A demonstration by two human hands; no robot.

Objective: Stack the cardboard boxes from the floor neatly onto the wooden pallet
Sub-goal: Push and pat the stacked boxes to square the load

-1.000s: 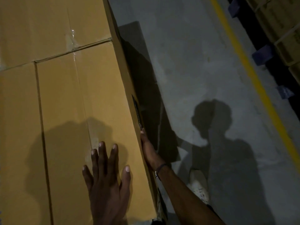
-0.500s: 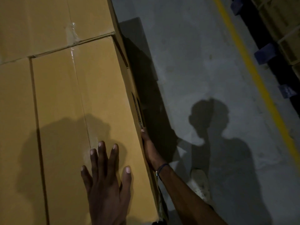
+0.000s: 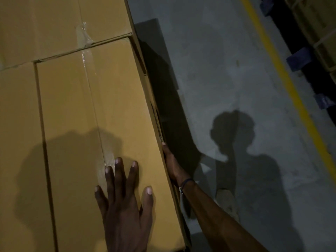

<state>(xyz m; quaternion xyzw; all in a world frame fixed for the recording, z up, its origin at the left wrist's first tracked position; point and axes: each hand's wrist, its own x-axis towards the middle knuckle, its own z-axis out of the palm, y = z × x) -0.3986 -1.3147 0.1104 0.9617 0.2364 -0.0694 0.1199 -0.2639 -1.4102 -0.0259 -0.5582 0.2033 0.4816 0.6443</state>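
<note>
Evidently bulky, stiff taped carton [image 3: 109, 110]: left hand [image 3: 125, 206] flat, fingers splayed on top; right hand [image 3: 171, 166] presses its side, fingers hidden.

The cardboard box [image 3: 94, 110] is plain yellow-brown, with a glossy strip of clear tape [image 3: 85, 57] along its middle seam and dark print, too small to read, on its right side. The boxes behind it and left of it are the same yellow-brown. Right of the box the floor [image 3: 227, 73] is mottled grey, crossed by a yellow line [image 3: 283, 73]. Beyond that line stand dark blue blocks [image 3: 298, 58]. A dark band [image 3: 185, 183] circles the wrist beside the box.
</note>
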